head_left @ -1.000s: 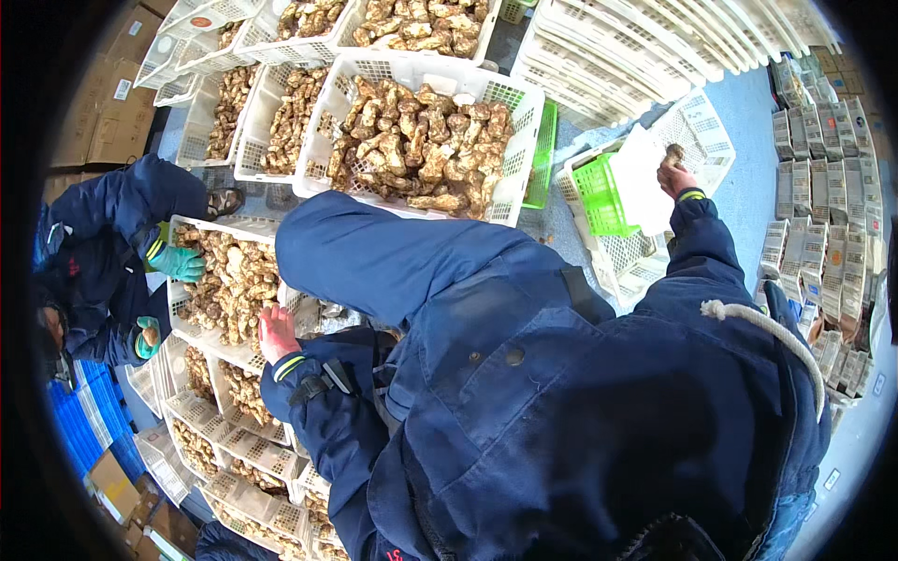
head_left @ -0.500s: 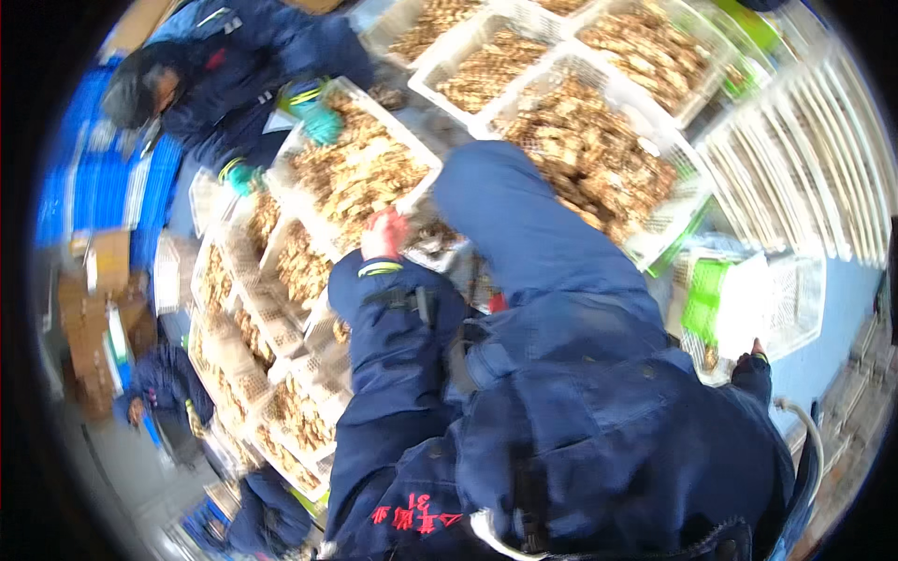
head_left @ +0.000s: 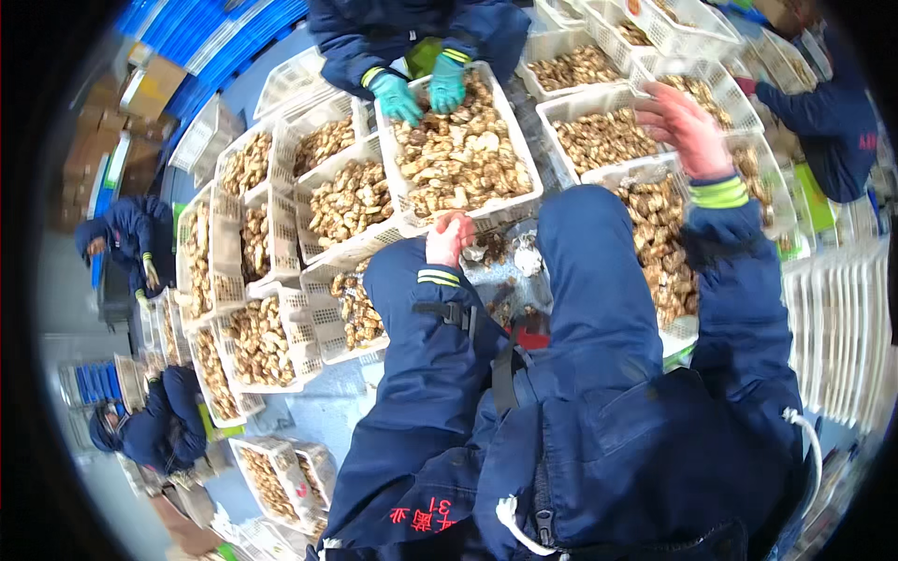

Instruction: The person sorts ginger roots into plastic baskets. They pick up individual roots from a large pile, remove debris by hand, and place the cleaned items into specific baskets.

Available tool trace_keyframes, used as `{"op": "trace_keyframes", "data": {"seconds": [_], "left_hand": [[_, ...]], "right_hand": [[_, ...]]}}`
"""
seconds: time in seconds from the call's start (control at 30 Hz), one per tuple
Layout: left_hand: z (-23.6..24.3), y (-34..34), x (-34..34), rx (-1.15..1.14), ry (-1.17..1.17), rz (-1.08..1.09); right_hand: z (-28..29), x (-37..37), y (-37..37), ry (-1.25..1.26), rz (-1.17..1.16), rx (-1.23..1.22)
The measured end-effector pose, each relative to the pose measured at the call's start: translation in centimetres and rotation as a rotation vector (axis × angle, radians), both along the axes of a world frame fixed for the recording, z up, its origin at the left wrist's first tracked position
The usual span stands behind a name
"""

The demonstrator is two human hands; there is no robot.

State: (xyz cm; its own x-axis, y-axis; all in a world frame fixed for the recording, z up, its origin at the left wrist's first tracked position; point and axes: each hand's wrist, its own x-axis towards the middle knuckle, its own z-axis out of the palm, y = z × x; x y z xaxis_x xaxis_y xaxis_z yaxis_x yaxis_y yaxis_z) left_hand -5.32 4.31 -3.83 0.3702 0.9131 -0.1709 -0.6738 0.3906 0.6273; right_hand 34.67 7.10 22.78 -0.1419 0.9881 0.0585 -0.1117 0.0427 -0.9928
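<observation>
Head view, looking down on a long white crate [head_left: 514, 206] filled with brown mushrooms [head_left: 468, 164], taken as the landmark for everything below. Has left hand [head_left: 450, 237] right at its near rim, with fingers curled in; cannot tell whether clenched around nothing, gripping the rim or closed on a mushroom. Holds right hand [head_left: 689, 137] raised well apart to the right of the long crate, with fingers spread and pointing back toward it, somewhat blurred, apparently grasping nothing. Judged by reach, nearer with the left: mushrooms straight ahead and slightly rightward of that hand, but leftward from the right one, across a neighbouring crate of smaller mushrooms [head_left: 603, 140]. As to long axis, running away from the near rim, tipped a little left toward the far end. At that far end, teal gloves [head_left: 447, 86] of a co-worker, down among the mushrooms. Just this side of the near rim, brown scraps [head_left: 491, 248] beside a whitish wad [head_left: 527, 256].
</observation>
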Motion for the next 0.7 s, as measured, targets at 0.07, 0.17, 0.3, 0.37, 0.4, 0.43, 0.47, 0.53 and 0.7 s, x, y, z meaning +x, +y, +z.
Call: {"op": "trace_keyframes", "data": {"seconds": [0.07, 0.17, 0.3, 0.37, 0.4, 0.43, 0.47, 0.53, 0.7], "left_hand": [[3.0, -1.4, 6.1, -0.183, 0.279, 0.263], [4.0, -2.7, 5.0, -0.097, 0.258, 0.283], [6.0, -3.5, 6.3, -0.105, 0.420, 0.328], [7.8, -3.7, 6.3, -0.158, 0.318, 0.370], [6.9, -4.0, 5.4, -0.101, 0.490, 0.325], [7.4, -3.5, 6.0, -0.124, 0.514, 0.293], [7.4, -3.4, 6.3, -0.133, 0.481, 0.323], [8.6, -3.0, 6.2, -0.179, 0.399, 0.284], [7.9, -2.8, 6.5, -0.186, 0.205, 0.296]], "right_hand": [[-2.6, -4.5, 6.1, -0.153, 0.036, -0.016], [-11.1, -13.3, 13.0, -0.729, -0.090, 0.115], [-23.2, -16.5, 15.4, -0.952, -0.074, -0.145], [-25.6, -17.2, 16.2, -1.117, 0.026, -0.235], [-26.4, -18.4, 16.8, -1.194, 0.084, -0.256], [-28.1, -17.5, 17.6, -1.260, 0.030, -0.221], [-28.9, -18.1, 18.0, -1.353, -0.008, -0.168], [-29.8, -19.2, 18.5, -1.529, -0.043, -0.154], [-28.6, -21.4, 19.0, -1.616, -0.050, -0.057]]}}
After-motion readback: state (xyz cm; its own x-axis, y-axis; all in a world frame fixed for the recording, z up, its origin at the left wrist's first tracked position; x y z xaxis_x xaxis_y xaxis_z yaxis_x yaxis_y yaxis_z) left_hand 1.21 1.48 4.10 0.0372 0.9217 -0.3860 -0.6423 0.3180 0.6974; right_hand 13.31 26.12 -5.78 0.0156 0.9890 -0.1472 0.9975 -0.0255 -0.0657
